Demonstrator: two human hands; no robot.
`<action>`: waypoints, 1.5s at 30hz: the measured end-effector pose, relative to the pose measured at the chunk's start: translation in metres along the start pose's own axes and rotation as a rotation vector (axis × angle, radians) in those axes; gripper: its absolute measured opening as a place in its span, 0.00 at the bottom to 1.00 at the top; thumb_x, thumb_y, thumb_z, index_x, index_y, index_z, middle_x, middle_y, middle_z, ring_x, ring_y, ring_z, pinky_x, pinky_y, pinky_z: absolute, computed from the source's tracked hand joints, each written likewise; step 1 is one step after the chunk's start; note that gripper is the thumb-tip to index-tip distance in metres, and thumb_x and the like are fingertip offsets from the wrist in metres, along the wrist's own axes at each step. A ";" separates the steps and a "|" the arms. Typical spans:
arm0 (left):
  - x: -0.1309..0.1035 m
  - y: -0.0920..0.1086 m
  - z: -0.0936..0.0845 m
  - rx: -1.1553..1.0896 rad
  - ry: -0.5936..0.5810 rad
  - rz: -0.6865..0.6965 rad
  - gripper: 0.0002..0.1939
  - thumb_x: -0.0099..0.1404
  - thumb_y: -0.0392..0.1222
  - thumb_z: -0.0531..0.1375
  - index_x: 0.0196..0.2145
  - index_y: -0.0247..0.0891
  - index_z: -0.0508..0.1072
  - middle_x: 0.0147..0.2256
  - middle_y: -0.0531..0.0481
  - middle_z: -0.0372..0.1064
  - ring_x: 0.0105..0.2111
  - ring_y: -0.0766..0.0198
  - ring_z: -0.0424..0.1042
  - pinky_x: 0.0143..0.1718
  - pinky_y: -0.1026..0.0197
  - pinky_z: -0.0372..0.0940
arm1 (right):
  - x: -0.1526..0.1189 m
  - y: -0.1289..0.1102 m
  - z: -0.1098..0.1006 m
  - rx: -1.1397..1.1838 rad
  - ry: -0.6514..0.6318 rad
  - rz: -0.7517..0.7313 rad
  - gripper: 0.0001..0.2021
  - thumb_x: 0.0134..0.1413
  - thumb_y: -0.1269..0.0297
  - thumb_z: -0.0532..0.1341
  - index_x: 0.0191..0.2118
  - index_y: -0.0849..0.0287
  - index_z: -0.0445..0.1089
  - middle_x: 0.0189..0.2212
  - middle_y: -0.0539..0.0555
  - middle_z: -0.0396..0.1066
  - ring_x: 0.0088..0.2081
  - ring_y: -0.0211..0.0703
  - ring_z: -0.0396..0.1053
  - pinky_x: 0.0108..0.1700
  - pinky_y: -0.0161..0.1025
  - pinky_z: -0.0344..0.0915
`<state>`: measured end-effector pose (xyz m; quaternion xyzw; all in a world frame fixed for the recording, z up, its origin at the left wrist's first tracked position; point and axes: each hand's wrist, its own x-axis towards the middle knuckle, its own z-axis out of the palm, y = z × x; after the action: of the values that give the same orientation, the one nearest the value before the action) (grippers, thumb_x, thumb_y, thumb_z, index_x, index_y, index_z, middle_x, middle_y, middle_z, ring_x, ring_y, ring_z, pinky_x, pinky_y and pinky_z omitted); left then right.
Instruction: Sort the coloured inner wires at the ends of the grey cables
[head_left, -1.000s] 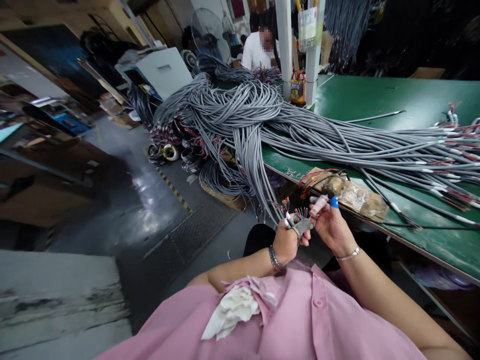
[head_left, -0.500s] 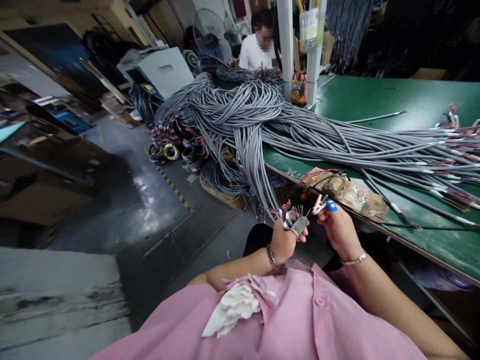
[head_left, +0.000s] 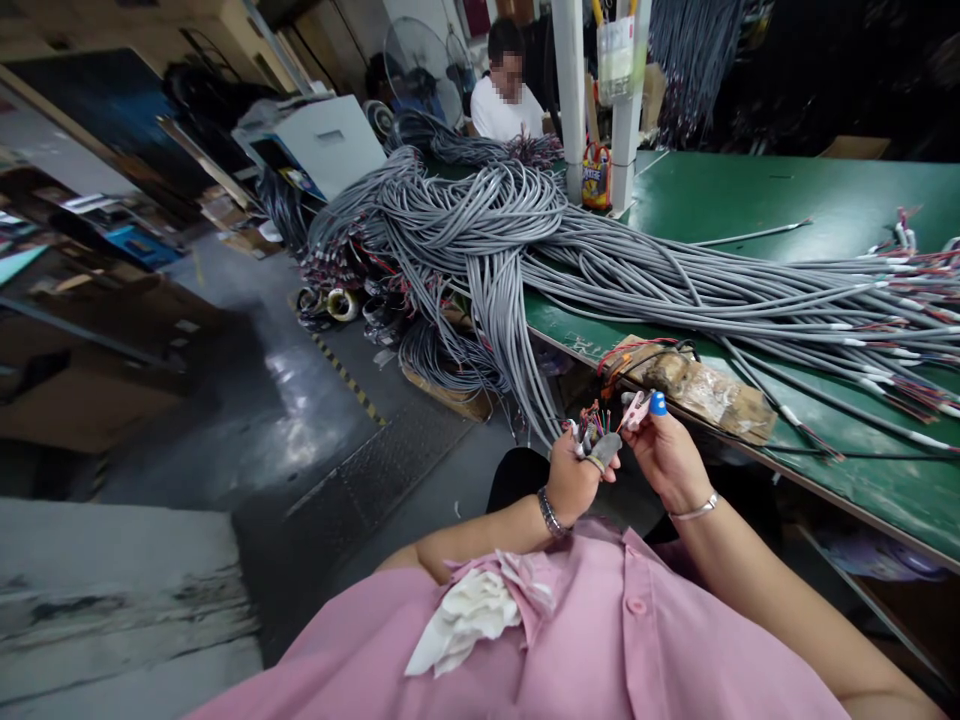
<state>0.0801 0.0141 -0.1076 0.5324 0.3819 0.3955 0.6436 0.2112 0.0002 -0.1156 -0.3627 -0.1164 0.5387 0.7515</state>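
My left hand (head_left: pixel 576 476) is closed around the end of a grey cable, and its thin coloured wires (head_left: pixel 595 418) fan out above my fist; a grey cot covers one finger. Just to the right, my right hand (head_left: pixel 663 452) pinches a small pink clip-like tool (head_left: pixel 636 409) between thumb and fingers, one fingertip capped in blue. The tool's tip sits close beside the coloured wires. Both hands hover in front of the green table's edge (head_left: pixel 825 480), above my lap.
A big heap of grey cables (head_left: pixel 487 230) spreads over the green table and hangs off its left end to the floor. A taped brown block (head_left: pixel 697 385) lies on the near edge. White posts (head_left: pixel 570 90) stand behind. Another person in white (head_left: pixel 504 100) sits far back.
My hands have shifted slightly up and down and stayed together; the tool in my right hand has come nearer the coloured wires. The person at the back has moved a little left.
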 end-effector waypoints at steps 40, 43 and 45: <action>-0.003 0.002 -0.002 -0.017 0.023 -0.022 0.17 0.57 0.53 0.63 0.26 0.34 0.67 0.20 0.53 0.67 0.15 0.72 0.63 0.16 0.68 0.58 | -0.006 0.001 0.000 0.016 0.005 0.078 0.16 0.45 0.48 0.67 0.28 0.57 0.71 0.22 0.47 0.66 0.24 0.35 0.62 0.30 0.35 0.65; -0.004 0.004 -0.001 -0.041 0.029 -0.012 0.17 0.58 0.53 0.62 0.26 0.34 0.68 0.21 0.52 0.67 0.15 0.72 0.64 0.16 0.68 0.57 | -0.006 0.000 0.000 0.008 0.007 0.096 0.17 0.44 0.46 0.67 0.29 0.57 0.72 0.24 0.48 0.68 0.25 0.36 0.63 0.30 0.35 0.65; -0.005 0.005 -0.001 -0.041 0.030 -0.018 0.18 0.58 0.53 0.62 0.26 0.34 0.68 0.21 0.52 0.67 0.15 0.72 0.64 0.16 0.68 0.57 | -0.006 -0.001 0.000 0.014 -0.007 0.109 0.19 0.45 0.44 0.66 0.30 0.57 0.72 0.25 0.49 0.69 0.26 0.36 0.64 0.30 0.35 0.65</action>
<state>0.0771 0.0106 -0.1021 0.5094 0.3882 0.4054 0.6522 0.2098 -0.0055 -0.1140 -0.3614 -0.0953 0.5809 0.7231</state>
